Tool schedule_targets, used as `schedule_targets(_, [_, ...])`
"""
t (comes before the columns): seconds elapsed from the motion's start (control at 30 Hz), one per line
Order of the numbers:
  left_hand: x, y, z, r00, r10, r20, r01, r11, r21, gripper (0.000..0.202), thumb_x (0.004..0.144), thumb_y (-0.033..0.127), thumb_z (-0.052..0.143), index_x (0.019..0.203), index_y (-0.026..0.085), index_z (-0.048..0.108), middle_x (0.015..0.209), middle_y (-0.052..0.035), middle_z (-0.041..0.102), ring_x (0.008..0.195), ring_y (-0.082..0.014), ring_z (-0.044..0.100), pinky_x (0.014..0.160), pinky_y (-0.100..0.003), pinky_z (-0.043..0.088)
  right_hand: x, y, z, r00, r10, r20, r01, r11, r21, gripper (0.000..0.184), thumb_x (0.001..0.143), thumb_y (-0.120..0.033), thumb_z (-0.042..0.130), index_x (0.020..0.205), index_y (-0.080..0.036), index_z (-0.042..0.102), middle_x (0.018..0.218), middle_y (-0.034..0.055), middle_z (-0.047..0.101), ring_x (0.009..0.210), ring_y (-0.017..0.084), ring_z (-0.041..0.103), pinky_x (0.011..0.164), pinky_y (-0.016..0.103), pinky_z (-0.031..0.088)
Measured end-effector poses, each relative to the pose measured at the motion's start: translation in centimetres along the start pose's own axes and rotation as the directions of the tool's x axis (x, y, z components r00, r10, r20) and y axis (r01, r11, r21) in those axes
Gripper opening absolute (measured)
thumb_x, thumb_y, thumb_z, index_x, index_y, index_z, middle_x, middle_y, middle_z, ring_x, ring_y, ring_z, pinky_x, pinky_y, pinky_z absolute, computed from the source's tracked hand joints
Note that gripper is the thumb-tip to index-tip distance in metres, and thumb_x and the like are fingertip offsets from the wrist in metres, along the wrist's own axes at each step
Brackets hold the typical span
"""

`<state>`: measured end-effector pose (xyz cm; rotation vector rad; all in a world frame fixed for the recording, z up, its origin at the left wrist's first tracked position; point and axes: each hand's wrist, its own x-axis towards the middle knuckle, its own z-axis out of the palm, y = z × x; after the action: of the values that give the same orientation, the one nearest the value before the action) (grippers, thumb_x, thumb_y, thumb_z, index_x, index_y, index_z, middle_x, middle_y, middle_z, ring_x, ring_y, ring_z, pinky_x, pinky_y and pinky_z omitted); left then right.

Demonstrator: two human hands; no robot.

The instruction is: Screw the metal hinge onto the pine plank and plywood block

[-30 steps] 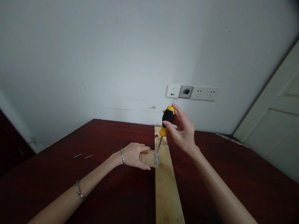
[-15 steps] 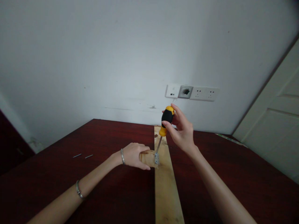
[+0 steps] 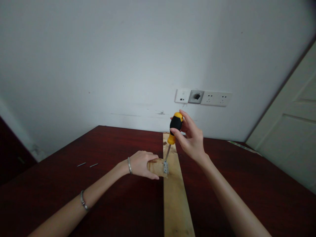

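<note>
My right hand (image 3: pixel 190 133) grips a screwdriver (image 3: pixel 176 123) with a yellow and black handle, its thumb and fingers closed around it. The shaft slants down, and its tip meets a small metal bracket (image 3: pixel 165 167). That bracket sits where a short wooden block (image 3: pixel 156 167) meets a long wooden board (image 3: pixel 175 197). My left hand (image 3: pixel 142 164) is wrapped over the block's left end, thumb on the near side and fingers on the far side. Whether a screw is under the tip is too small to make out.
Two screws or nails (image 3: pixel 87 164) lie on the dark red tabletop (image 3: pixel 111 204) at the left. Behind it rises a white wall (image 3: pixel 138 65) with a row of sockets (image 3: pixel 203 98). A pale strip (image 3: pixel 244 148) lies at the back right, near a white door (image 3: pixel 291 115).
My right hand and the screwdriver handle have shifted very slightly to the left. My left hand, the block and the board stay where they were.
</note>
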<state>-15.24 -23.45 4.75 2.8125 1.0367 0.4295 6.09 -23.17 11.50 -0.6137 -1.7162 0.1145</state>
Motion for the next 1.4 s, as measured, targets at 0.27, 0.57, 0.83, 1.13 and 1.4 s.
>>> schedule_targets(0.27, [0.1, 0.1, 0.1, 1.000, -0.013, 0.014, 0.013, 1.000, -0.014, 0.061, 0.062, 0.065, 0.065, 0.101, 0.019, 0.062, 0.088, -0.0053, 0.067, 0.077, -0.0225, 0.064, 0.066, -0.027, 0.045, 0.0, 0.3, 0.1, 1.000, 0.005, 0.023, -0.006, 0.999, 0.044, 0.063, 0.081, -0.030, 0.062, 0.138, -0.026, 0.036, 0.129, 0.0090, 0.055, 0.103, 0.023, 0.061, 0.082, 0.038, 0.055])
schedule_targets(0.57, [0.0, 0.0, 0.3, 1.000, -0.011, -0.009, 0.011, 1.000, -0.026, 0.060, 0.061, 0.066, 0.064, 0.098, 0.019, 0.062, 0.087, -0.0045, 0.067, 0.076, -0.0213, 0.064, 0.066, -0.026, 0.045, 0.3, 0.1, 0.0, 0.997, 0.018, 0.069, -0.024, 0.996, 0.084, 0.061, 0.081, -0.030, 0.062, 0.136, -0.026, 0.037, 0.127, 0.0104, 0.056, 0.101, 0.023, 0.061, 0.081, 0.038, 0.056])
schedule_targets(0.83, [0.1, 0.3, 0.4, 1.000, -0.005, 0.012, 0.005, 1.000, -0.019, 0.057, 0.061, 0.064, 0.065, 0.096, 0.020, 0.062, 0.081, -0.0027, 0.065, 0.071, -0.0189, 0.062, 0.061, -0.024, 0.042, 0.9, -0.1, -0.9, 0.965, 0.119, 0.233, -0.153, 0.979, 0.135, 0.056, 0.079, -0.033, 0.062, 0.130, -0.024, 0.041, 0.120, 0.0093, 0.056, 0.094, 0.020, 0.063, 0.076, 0.034, 0.057])
schedule_targets(1.13, [0.1, 0.0, 1.4, 0.999, -0.037, 0.027, 0.036, 0.998, 0.054, 0.059, 0.059, 0.066, 0.065, 0.095, 0.020, 0.062, 0.083, -0.0030, 0.066, 0.073, -0.0213, 0.064, 0.063, -0.026, 0.044, 1.0, -0.6, -1.2, 0.950, 0.116, 0.288, -0.099, 0.992, -0.074, 0.046, 0.078, -0.033, 0.062, 0.122, -0.024, 0.049, 0.106, 0.0067, 0.058, 0.087, 0.018, 0.058, 0.066, 0.029, 0.054])
schedule_targets(1.4, [0.2, 0.3, 1.6, 0.997, -0.075, -0.004, 0.075, 0.997, 0.024, 0.060, 0.060, 0.065, 0.065, 0.100, 0.021, 0.062, 0.086, -0.0035, 0.067, 0.075, -0.0210, 0.064, 0.066, -0.026, 0.046, 1.2, -1.4, -1.7, 0.948, 0.103, 0.302, -0.094, 0.995, -0.045, 0.052, 0.080, -0.019, 0.055, 0.130, -0.027, 0.044, 0.113, 0.0066, 0.056, 0.091, 0.018, 0.056, 0.073, 0.033, 0.053])
